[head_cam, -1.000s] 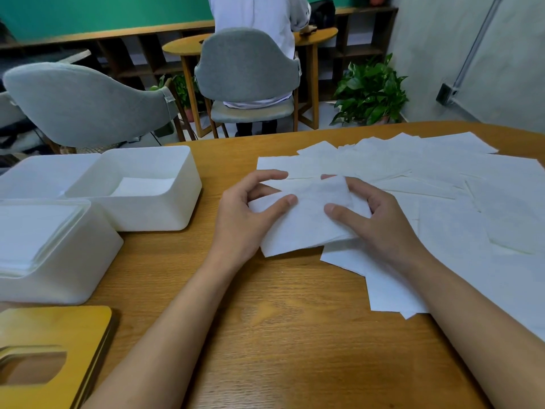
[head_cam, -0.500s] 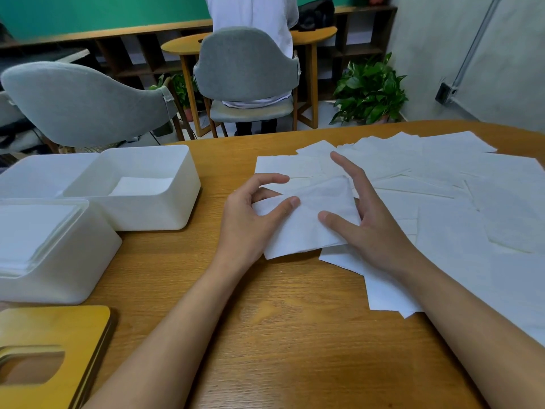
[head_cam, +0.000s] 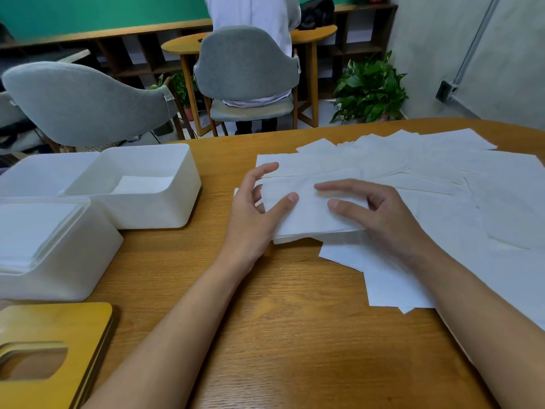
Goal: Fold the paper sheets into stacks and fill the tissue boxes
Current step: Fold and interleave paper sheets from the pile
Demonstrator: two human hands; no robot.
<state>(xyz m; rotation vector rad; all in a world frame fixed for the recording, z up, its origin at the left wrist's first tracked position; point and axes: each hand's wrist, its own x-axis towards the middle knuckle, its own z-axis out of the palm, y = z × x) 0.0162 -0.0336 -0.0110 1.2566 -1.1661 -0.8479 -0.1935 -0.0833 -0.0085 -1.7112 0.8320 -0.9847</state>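
Shown: a folded white paper sheet [head_cam: 309, 211] at the middle of the brown wooden tabletop [head_cam: 295, 335], on the left fringe of the loose white paper sheets [head_cam: 442, 178] that spread toward the right edge. We see the left hand [head_cam: 250, 219] and the right hand [head_cam: 383, 219] both resting on it, each grip apart. The fingers are spread and loosely bent, and the thumbs and fingertips press the sheet flat with nothing pinched.

We judge the paper very light, thin and limp (tissue-like, easily creased or torn). It should slide readily over the sheets beneath, so we would take it at its two short ends, thumbs on top and fingers slipped under.

Toward the left edge stand the far white plastic tissue box [head_cam: 165, 211], holding a low stack, and the near white plastic tissue box [head_cam: 73, 261], nearly full. A yellow wooden lid with an oval slot [head_cam: 59, 329] lies at the near-left corner. We can read no brand, label or writing.
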